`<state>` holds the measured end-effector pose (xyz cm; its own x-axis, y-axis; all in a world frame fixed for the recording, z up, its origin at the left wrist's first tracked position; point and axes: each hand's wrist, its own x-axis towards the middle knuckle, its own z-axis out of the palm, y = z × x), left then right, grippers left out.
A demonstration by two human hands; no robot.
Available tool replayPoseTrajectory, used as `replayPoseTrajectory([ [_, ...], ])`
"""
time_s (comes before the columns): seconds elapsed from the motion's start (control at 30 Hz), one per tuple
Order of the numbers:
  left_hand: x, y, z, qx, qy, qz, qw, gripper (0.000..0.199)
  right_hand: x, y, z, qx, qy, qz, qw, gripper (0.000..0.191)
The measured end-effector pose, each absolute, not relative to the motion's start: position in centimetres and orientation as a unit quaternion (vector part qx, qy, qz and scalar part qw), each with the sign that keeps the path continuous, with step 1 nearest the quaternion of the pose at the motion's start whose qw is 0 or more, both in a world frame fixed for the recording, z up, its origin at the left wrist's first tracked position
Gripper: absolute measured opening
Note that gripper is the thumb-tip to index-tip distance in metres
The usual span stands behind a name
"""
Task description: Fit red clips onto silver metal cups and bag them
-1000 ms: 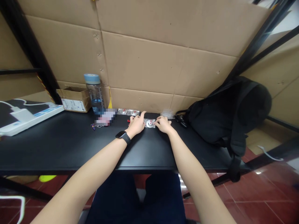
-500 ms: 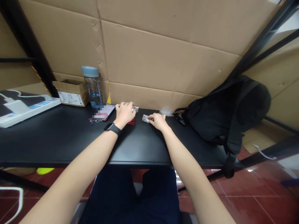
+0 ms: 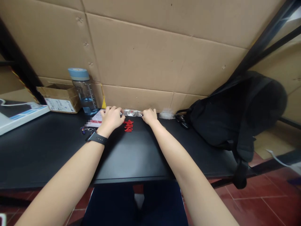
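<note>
Between my hands, along the foot of the cardboard wall, lies a strip of clear plastic packets (image 3: 131, 113) with small shiny contents I cannot make out. At its left end, my left hand (image 3: 111, 118), with a black watch at the wrist, has its fingers curled down over the strip. My right hand (image 3: 150, 117) is closed at the other end, thumb and fingertips pressed to the plastic. Just in front of the strip, a red lettering-shaped piece (image 3: 128, 126) lies flat on the black table. Beside my left hand is a white and red flat item (image 3: 95, 121), partly covered.
A blue-lidded water bottle (image 3: 82, 91) and an open cardboard box (image 3: 61, 99) stand at the left. A power strip (image 3: 25, 117) and a keychain (image 3: 88, 130) lie there too. To the right are a crumpled clear bag (image 3: 166, 114) and a black backpack (image 3: 225, 116).
My right hand has moved its packet left and back, in line with the packet at my left hand. My left hand has shifted left, uncovering the red piece. The view has shifted too.
</note>
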<state>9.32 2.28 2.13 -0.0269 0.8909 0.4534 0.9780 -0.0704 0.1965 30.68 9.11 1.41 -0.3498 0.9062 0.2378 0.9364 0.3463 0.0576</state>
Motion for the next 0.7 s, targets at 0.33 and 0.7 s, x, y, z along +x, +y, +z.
replayPoseTrajectory([
  [0.33, 9.8, 1.9, 2.3, -0.722, -0.658, -0.203, 0.067, 0.025, 36.9, 8.0, 3.2, -0.623, -0.760, -0.095, 0.158, 0.023],
  [0.7, 10.5, 1.9, 1.4, -0.738, -0.641, -0.199, 0.066, 0.025, 46.3, 5.8, 0.7, -0.700, -0.653, -0.165, 0.238, 0.023],
])
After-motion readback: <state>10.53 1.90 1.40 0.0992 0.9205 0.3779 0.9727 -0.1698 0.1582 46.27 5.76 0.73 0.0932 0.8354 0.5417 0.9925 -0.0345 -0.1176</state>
